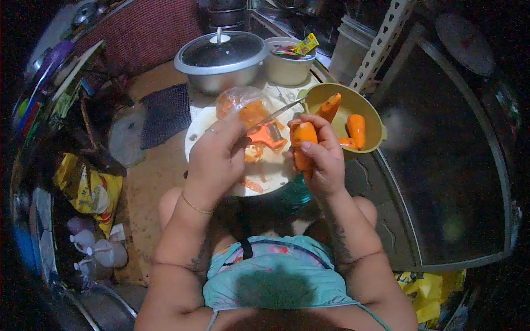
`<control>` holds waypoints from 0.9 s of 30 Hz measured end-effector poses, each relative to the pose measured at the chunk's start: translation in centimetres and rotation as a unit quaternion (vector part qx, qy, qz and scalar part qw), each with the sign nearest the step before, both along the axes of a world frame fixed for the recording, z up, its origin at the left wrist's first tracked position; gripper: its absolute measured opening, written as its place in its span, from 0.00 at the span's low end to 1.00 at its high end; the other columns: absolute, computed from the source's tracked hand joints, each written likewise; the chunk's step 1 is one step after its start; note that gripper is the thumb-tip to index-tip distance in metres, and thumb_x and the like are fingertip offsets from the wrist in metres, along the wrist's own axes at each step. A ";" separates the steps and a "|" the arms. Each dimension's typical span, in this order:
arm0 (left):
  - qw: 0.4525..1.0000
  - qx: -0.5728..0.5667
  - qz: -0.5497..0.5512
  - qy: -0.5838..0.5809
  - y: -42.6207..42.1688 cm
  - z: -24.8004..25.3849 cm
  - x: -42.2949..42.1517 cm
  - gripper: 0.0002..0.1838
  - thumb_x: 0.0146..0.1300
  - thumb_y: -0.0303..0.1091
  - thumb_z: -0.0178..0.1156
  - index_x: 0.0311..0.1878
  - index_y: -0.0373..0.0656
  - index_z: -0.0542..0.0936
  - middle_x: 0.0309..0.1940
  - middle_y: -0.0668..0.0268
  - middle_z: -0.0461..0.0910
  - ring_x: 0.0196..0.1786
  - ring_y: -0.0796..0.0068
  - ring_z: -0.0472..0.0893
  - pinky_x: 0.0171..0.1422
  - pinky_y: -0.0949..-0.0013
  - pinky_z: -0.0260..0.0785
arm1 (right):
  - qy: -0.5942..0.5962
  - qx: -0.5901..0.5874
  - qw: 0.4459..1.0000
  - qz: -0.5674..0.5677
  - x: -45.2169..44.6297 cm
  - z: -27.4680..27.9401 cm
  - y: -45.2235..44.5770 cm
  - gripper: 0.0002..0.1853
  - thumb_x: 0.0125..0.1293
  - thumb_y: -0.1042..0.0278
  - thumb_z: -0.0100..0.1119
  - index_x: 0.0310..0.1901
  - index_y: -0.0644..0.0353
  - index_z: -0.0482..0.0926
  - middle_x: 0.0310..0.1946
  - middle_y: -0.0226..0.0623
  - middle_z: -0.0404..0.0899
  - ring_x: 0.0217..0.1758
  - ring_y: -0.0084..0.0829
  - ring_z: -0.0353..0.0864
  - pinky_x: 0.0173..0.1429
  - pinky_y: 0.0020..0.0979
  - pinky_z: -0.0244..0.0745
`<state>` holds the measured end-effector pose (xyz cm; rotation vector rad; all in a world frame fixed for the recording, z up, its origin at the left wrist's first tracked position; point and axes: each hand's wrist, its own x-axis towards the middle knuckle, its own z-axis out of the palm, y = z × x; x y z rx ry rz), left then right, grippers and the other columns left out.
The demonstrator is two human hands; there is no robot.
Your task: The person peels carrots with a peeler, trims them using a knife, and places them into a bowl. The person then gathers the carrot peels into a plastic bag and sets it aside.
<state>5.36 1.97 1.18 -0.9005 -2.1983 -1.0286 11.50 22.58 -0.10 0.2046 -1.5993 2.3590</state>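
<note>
A knife (276, 115) is grasped in the left grip (221, 146), its handle hidden; the blade is slanted over the round white board (200, 129), tip pointed away from the body, presumably for safety. A carrot (303, 144) is clasped in the right grip (326, 151), above the board's right edge; it is wrapped by the fingers and pressed by the thumb, apparently to be steadied with its upper end exposed. On the board, an orange peeler (269, 135) is laid among peelings (254, 155), probably for easy reach. A clear bag (237, 97) is rested at the board's far side. More carrots (357, 129) are held in a yellow bowl (356, 101) right of the board, likely against rolling. Beyond the board, a lidded pot (221, 81) is placed.
</note>
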 end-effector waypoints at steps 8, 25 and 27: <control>1.000 0.008 -0.006 -0.001 -0.1 0.1 -0.1 0.09 0.54 0.24 0.60 0.40 0.43 0.77 0.35 0.53 0.79 0.40 0.48 0.80 0.43 0.53 0.72 | -0.010 0.006 1.000 -0.018 0.1 0.2 0.0 0.26 0.56 0.69 0.54 0.59 0.59 0.69 0.54 0.43 0.75 0.38 0.30 0.79 0.38 0.28 0.80; 0.992 -0.113 -0.049 -0.042 -0.1 1.9 1.6 0.17 0.43 0.19 0.63 0.40 0.45 0.78 0.35 0.57 0.79 0.37 0.52 0.82 0.39 0.58 0.75 | -0.001 0.048 0.998 -0.041 0.2 0.7 0.4 0.41 0.48 0.83 0.51 0.70 0.61 0.62 0.55 0.38 0.73 0.53 0.30 0.75 0.56 0.26 0.72; 0.991 -0.123 -0.048 -0.026 -0.1 2.0 1.9 0.18 0.42 0.20 0.64 0.40 0.47 0.78 0.35 0.58 0.79 0.37 0.51 0.82 0.38 0.58 0.75 | 0.008 0.083 0.994 -0.064 0.2 0.5 0.6 0.40 0.50 0.82 0.48 0.71 0.61 0.61 0.57 0.39 0.73 0.51 0.28 0.75 0.50 0.24 0.72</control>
